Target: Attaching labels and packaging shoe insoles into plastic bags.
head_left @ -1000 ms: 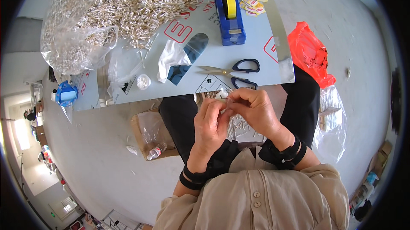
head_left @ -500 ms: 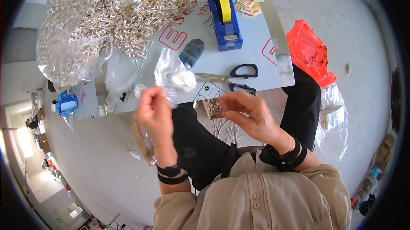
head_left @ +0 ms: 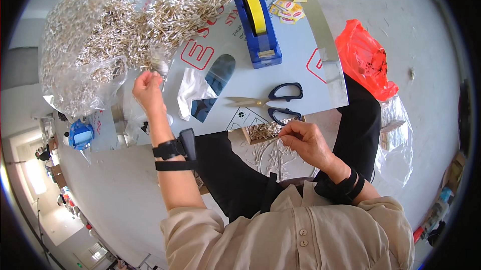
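My left hand (head_left: 149, 91) reaches to the near edge of the cotton swab pile (head_left: 165, 24). Its fingers are closed, with a blurred whitish, see-through thing (head_left: 160, 62) at their tips. My right hand (head_left: 310, 143) hangs by the table's near edge, thumb and fingers pinched together; anything between them is too small to make out. Just beside it, below the edge, is a small open box of cotton swabs (head_left: 263, 130). Scissors (head_left: 260, 102) with dark handles lie spread on the table between the hands. A crumpled white sheet (head_left: 190, 92) lies left of them.
A blue tape dispenser (head_left: 270, 49) with yellow tape stands at the back, beside small yellow-and-white packets (head_left: 288, 9). A large clear bag of swabs (head_left: 65, 44) covers the left side. A red plastic bag (head_left: 366, 64) is at the right, above a clear bag (head_left: 398, 139).
My left hand has moved left and away from me to the swab pile. The right hand has come down and right, its fingers now pinched. The clear, whitish bundle over the white sheet is gone.
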`<action>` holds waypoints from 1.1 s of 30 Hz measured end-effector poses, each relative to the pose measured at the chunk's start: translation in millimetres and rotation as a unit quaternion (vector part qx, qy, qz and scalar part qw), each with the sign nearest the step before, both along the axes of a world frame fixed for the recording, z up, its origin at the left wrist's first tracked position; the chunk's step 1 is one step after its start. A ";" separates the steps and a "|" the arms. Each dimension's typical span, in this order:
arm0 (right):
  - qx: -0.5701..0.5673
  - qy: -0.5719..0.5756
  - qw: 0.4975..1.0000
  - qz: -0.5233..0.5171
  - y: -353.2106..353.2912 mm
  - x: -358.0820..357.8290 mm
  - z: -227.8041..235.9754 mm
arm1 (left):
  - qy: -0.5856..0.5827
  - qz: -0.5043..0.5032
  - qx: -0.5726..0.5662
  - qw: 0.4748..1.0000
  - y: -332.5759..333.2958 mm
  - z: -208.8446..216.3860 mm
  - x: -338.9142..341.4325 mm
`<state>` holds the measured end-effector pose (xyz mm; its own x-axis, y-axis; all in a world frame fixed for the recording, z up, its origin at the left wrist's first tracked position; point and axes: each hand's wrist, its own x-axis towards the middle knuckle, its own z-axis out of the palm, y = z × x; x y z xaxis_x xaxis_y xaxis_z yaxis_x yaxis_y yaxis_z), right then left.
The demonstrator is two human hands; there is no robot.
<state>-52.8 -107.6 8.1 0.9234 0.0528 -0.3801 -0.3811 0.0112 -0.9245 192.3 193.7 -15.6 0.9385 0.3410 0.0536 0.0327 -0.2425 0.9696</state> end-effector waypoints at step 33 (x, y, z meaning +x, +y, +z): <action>0.043 -0.011 0.998 0.037 40.0 53.8 -20.6 | 0.121 -0.228 0.421 0.869 -72.0 -18.2 -41.1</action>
<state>1.1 -67.6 -12.5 0.9241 0.1532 -0.3502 -0.3627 0.0627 -0.9298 151.3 121.7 -33.8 0.9843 -0.1352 -0.1133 -0.0759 -0.9043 0.4200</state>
